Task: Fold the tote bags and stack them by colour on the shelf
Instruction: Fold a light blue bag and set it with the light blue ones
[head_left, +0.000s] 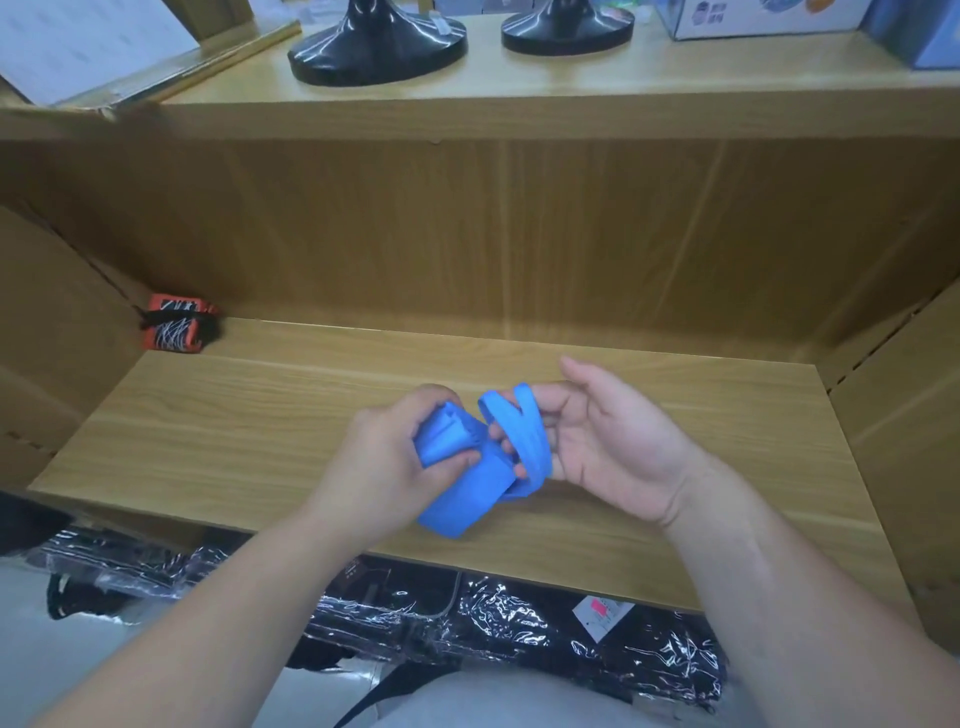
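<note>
Bag (467, 493) is plain bright blue, straps (524, 436) too. Shelf (234, 415) is light woodgrain all over. Little bundle (176, 330) in the back corner is orange with black and white scribbly lines. Stands (376, 49) up top are glossy black. Packs (467, 618) underneath are black, one with a pink tag (597, 608).

Gripping a rolled blue tote bag (460, 493) in the left hand (387, 457), just over the wooden shelf (208, 426). Hooking its blue strap (524, 436) round the curled fingers (553, 405) of the right hand (608, 447), palm up. Back left on the shelf: small orange-and-black bundle (176, 330).
</note>
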